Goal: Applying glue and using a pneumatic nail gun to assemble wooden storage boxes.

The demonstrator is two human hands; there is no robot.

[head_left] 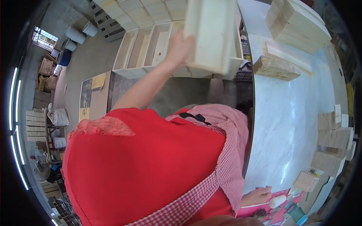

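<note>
A white table [275, 132] runs along the person's right side. A row of open wooden boxes [132, 72] stands ahead. One pale wooden box [211, 34] is raised above the row's right part, its left side gripped by the left hand's [179, 47] fingers. The right hand [258, 195], fingers bent, adjoins the table; I cannot tell whether it grips.

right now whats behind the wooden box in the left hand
Open wooden boxes show to the left of the raised wooden box, and part of one to its right; whatever lies directly behind it is covered.
</note>
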